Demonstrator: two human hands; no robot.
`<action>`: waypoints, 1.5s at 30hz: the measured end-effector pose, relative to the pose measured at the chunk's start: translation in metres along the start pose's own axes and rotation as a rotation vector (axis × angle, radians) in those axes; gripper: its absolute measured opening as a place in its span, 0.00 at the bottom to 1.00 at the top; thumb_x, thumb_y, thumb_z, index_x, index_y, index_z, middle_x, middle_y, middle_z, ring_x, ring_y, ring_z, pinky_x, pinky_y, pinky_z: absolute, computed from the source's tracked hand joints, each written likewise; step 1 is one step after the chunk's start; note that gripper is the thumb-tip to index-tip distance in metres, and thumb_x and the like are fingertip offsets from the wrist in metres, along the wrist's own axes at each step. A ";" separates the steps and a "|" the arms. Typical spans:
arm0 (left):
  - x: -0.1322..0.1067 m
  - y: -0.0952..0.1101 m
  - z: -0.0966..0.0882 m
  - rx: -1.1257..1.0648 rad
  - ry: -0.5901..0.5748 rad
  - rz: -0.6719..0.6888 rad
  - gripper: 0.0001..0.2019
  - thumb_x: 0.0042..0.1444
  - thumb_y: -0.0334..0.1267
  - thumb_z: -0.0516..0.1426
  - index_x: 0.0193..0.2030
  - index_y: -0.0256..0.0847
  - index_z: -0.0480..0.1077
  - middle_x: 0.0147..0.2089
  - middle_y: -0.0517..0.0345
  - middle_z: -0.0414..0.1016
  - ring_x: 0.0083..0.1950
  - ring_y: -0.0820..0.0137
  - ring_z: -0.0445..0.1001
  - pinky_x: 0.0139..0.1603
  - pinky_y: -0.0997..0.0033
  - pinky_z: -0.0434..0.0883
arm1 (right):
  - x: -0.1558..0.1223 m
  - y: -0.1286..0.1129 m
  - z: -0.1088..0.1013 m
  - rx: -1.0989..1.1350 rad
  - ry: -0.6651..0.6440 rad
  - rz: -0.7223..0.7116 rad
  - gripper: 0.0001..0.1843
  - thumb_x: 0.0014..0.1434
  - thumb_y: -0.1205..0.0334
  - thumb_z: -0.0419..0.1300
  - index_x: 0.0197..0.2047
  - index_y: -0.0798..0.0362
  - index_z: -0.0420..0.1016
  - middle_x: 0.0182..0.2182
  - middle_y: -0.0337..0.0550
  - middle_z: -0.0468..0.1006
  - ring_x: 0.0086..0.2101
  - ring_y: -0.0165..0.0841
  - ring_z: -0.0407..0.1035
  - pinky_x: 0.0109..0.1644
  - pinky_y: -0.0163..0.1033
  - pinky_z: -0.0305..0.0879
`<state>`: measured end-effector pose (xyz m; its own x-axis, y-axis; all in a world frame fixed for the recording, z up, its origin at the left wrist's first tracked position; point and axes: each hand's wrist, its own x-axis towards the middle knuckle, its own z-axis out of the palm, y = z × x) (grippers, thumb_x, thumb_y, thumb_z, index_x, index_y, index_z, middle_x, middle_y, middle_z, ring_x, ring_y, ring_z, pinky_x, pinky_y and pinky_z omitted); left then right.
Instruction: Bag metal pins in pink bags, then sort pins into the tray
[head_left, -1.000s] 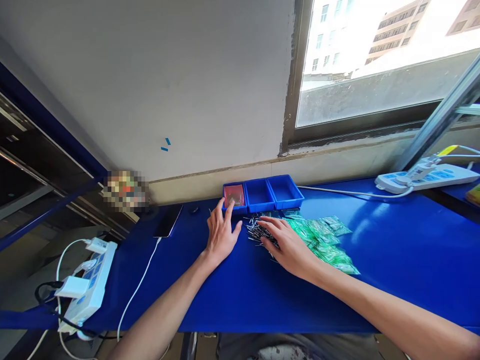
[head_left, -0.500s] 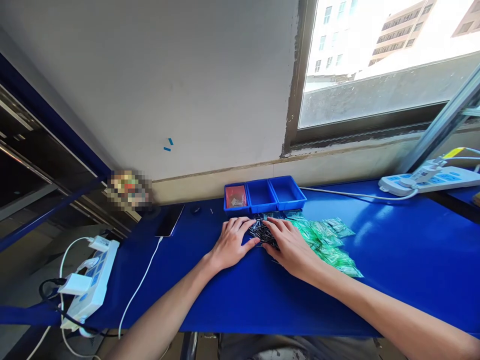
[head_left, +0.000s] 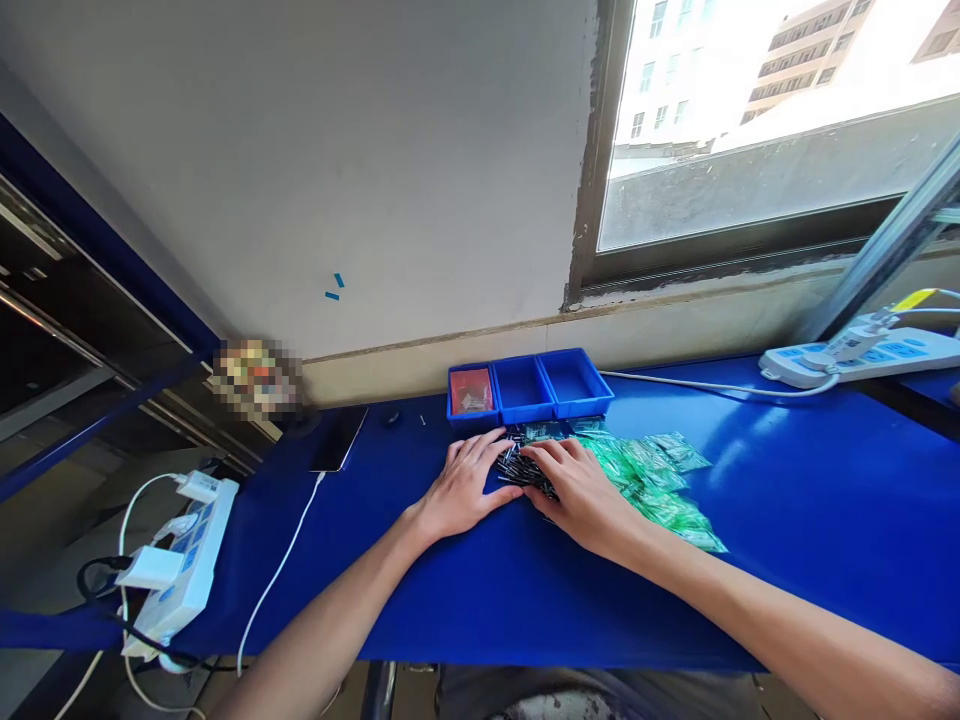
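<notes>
1. Metal pieces (head_left: 517, 468), slender and dark, lie heaped on the blue table (head_left: 795, 520) between the two hands; far to their left stands a white power strip (head_left: 184, 570) with plugs in it.
2. Next comes a dark phone (head_left: 339, 440) with a white cable (head_left: 282, 565) at its near end.
3. Left hand (head_left: 459, 487), palm down, borders the heap's left side — fingers together, thumb spread wide from them.
4. Blue trays (head_left: 526, 413), three in a row, sit just beyond the heap; the leftmost contains something reddish (head_left: 470, 386).
5. Right hand (head_left: 576, 490) curves over the heap's right side, thumb and fingers parted more narrowly — whether they pinch any pieces, I cannot tell.
6. Green packets (head_left: 664, 485) lie spread just right of that hand.
7. Farthest right, a second power strip (head_left: 911, 352) rests near the table's back edge.
</notes>
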<state>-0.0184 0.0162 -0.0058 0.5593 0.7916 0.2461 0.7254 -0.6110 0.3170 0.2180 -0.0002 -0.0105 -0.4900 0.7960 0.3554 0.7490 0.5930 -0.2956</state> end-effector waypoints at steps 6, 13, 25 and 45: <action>0.001 0.002 -0.003 -0.031 0.002 0.025 0.28 0.70 0.54 0.58 0.72 0.50 0.61 0.73 0.51 0.66 0.74 0.57 0.63 0.73 0.51 0.60 | 0.000 0.001 0.000 0.010 -0.007 -0.024 0.21 0.70 0.61 0.62 0.64 0.49 0.68 0.57 0.52 0.75 0.52 0.49 0.67 0.53 0.54 0.67; 0.000 0.001 -0.001 -0.030 0.043 -0.008 0.29 0.68 0.55 0.60 0.72 0.51 0.63 0.71 0.49 0.66 0.74 0.53 0.61 0.73 0.48 0.63 | -0.001 0.004 0.004 0.012 -0.006 -0.032 0.20 0.70 0.62 0.62 0.63 0.48 0.69 0.55 0.50 0.76 0.50 0.48 0.68 0.51 0.53 0.68; 0.002 0.001 -0.003 -0.080 0.034 0.046 0.26 0.69 0.52 0.60 0.70 0.48 0.65 0.70 0.51 0.70 0.72 0.57 0.66 0.74 0.52 0.63 | -0.001 0.005 0.006 0.033 -0.005 -0.037 0.23 0.71 0.61 0.60 0.67 0.46 0.67 0.59 0.50 0.75 0.51 0.49 0.66 0.54 0.56 0.68; 0.001 0.005 -0.005 -0.127 0.037 0.051 0.23 0.71 0.48 0.59 0.70 0.49 0.64 0.60 0.51 0.74 0.60 0.57 0.71 0.64 0.53 0.70 | 0.000 0.003 0.002 0.042 -0.032 -0.012 0.22 0.70 0.64 0.60 0.65 0.46 0.66 0.57 0.50 0.77 0.50 0.49 0.68 0.51 0.53 0.66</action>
<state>-0.0164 0.0145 0.0005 0.5770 0.7607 0.2974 0.6388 -0.6472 0.4160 0.2195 0.0021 -0.0130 -0.5135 0.7916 0.3311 0.7237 0.6069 -0.3285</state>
